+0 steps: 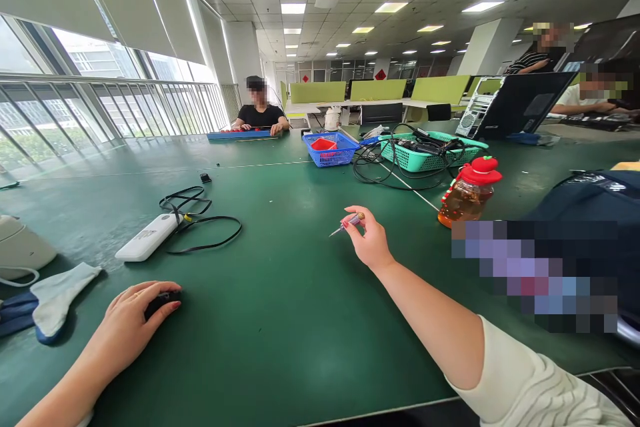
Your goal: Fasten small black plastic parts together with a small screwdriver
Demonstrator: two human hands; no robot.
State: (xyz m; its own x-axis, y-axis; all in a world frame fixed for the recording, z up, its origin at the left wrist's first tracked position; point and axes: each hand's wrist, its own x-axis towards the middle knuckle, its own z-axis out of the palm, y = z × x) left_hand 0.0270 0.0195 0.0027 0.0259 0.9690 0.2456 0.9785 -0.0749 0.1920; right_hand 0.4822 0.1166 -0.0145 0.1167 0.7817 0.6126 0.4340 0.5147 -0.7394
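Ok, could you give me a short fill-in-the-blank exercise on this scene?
1. The hand holding the small pointed tool is the ____ one.
2. The left hand grips a ____ object.
3. The red container sits inside the ____ basket.
4. The bottle has a ____ lid.

Missing words: right; black; blue; red.

Red-lid btl (466, 200) nr grn bskt (420, 161)

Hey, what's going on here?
A person's right hand holds a thin screwdriver-like tool with a purplish handle over the smooth dark-green table, its slim metal tip pointing left. The left hand grips a small black object, partly hidden, so I can't tell what it is. The two things are apart.
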